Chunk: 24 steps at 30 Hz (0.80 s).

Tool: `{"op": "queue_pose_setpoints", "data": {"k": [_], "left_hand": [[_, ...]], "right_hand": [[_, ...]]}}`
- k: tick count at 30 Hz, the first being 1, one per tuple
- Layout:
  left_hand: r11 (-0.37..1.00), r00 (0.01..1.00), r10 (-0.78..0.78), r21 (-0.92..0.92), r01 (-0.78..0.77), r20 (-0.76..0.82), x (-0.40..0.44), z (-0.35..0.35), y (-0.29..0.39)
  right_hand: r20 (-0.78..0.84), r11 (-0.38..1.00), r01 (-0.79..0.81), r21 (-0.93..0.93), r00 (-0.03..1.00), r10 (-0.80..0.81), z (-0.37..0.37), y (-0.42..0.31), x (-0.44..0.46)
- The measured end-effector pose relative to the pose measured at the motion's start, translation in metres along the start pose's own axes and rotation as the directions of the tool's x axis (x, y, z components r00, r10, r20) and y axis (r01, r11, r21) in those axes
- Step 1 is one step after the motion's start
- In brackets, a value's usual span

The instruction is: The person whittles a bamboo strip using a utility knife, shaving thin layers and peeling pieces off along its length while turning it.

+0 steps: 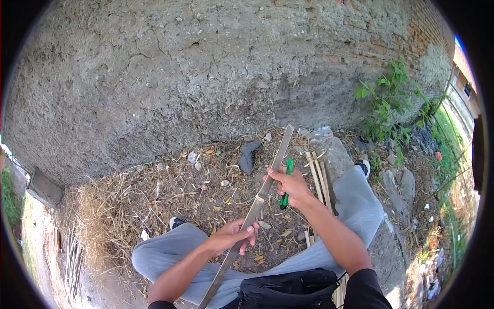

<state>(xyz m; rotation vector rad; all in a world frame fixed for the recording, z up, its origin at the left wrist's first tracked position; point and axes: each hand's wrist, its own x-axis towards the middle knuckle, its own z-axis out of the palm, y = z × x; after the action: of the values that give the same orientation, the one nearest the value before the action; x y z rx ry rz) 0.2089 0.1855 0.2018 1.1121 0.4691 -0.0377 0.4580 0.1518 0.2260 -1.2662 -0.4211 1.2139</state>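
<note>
A long, flat wooden strip (253, 210) slants from near my lap up toward the wall, with a step or joint near its middle. My left hand (232, 235) is closed round its lower part, thumb on top. Higher up, my right hand (289, 186) pinches the strip between thumb and fingers. The same hand also holds a green cutter (289, 169), whose dark lower end shows below the fingers. Whether its blade is out, I cannot tell.
Ahead rises a rough wall (206, 72). Thin wooden strips (317, 177) lie by my right leg, beside a stone slab (337, 154). Dry straw (98, 221) is at left, a dark scrap (248, 157) ahead, a green plant (386, 103) at right, and a black bag (288, 288) on my lap.
</note>
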Motion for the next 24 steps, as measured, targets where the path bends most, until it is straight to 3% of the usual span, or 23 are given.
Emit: {"op": "queue_pose_setpoints", "data": {"k": [14,16,17,18,19,20,21,23,24], "left_hand": [[0.991,0.998,-0.047,-0.126,0.040,-0.050,-0.001,0.007,-0.005],[0.998,0.973,-0.044,0.034,0.053,-0.227,-0.006,0.013,0.001],[0.998,0.974,-0.028,0.053,0.041,-0.227,-0.007,0.014,0.009],[0.977,0.945,0.003,0.201,0.066,-0.327,-0.013,0.020,0.022],[0.937,0.905,0.045,0.333,0.109,-0.424,-0.018,0.024,0.028],[0.775,0.864,0.263,0.627,0.076,-0.429,-0.018,0.015,0.027],[0.775,0.858,0.268,0.627,0.078,-0.438,-0.025,0.013,0.036],[0.391,0.861,0.415,0.912,0.122,-0.293,-0.042,0.012,0.073],[0.390,0.854,0.422,0.912,0.130,-0.303,-0.050,0.013,0.089]], "right_hand": [[-0.015,0.998,-0.053,0.040,0.998,0.053,-0.004,0.002,0.002],[-0.106,0.998,0.039,-0.047,0.993,-0.044,-0.002,0.000,0.004],[-0.102,0.997,0.061,-0.044,0.993,-0.066,-0.002,-0.003,0.006],[-0.254,0.849,0.411,-0.333,0.828,-0.500,-0.002,-0.003,0.007],[-0.189,0.651,0.555,-0.519,0.668,-0.720,-0.002,-0.016,-0.004],[-0.109,0.398,0.609,-0.686,0.455,-0.884,-0.001,-0.029,-0.016],[-0.102,0.397,0.617,-0.680,0.456,-0.884,-0.003,-0.039,-0.025],[0.403,-0.153,0.574,-0.805,0.339,-0.850,-0.008,-0.051,-0.038],[0.491,-0.206,0.536,-0.819,0.469,-0.734,-0.010,-0.057,-0.052]]}}
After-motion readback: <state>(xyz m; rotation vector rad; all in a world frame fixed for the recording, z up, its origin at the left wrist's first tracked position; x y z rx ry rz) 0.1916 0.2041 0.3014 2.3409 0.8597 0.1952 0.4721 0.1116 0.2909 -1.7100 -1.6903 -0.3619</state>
